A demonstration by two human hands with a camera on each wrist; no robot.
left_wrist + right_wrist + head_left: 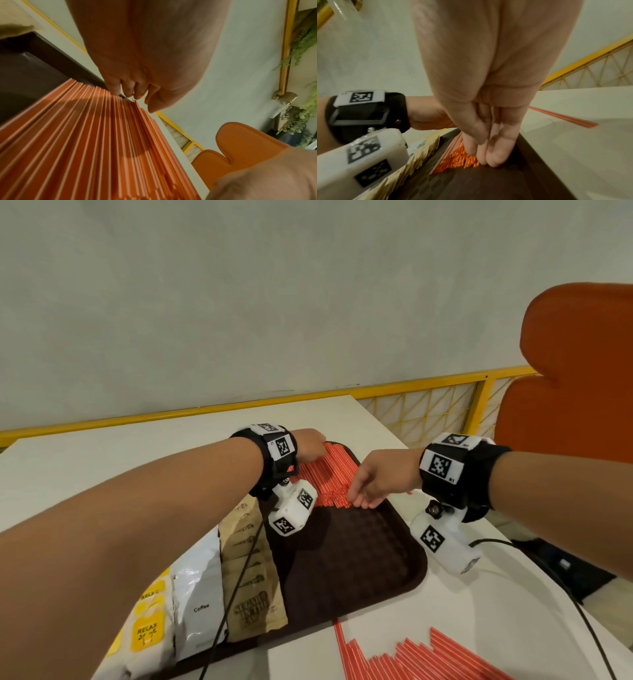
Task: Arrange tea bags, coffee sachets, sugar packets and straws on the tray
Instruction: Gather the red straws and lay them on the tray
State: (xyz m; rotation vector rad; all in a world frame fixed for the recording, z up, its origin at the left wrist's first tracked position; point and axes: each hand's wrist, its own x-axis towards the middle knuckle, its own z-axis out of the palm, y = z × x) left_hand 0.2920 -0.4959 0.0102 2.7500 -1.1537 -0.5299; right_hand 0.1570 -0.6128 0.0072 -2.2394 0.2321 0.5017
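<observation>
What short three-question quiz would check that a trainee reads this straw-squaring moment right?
1. True or false: every straw is already on the tray.
2. Which hand presses straight fingers against the near straw ends? A) left hand B) right hand
3. Fill in: the white sachet is printed with the word ____.

Key: 1 false, a loose pile lies on the table. 2 B. 3 Coffee.
</observation>
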